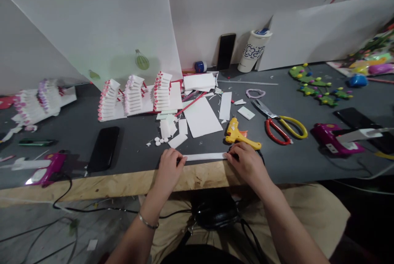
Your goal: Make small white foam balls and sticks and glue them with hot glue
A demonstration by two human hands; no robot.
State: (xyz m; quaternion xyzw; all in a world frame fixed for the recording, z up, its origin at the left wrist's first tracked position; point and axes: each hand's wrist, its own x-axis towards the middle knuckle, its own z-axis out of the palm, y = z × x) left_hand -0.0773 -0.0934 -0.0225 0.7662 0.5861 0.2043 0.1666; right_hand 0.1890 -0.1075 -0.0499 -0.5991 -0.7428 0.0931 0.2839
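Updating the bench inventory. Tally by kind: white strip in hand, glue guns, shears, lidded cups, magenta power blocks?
White strip in hand: 1
Yellow glue gun: 1
Shears: 1
Lidded cup: 1
Magenta power blocks: 2
Total: 6

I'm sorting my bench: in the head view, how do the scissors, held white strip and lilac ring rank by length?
1. Scissors, longest
2. White strip
3. Lilac ring, shortest
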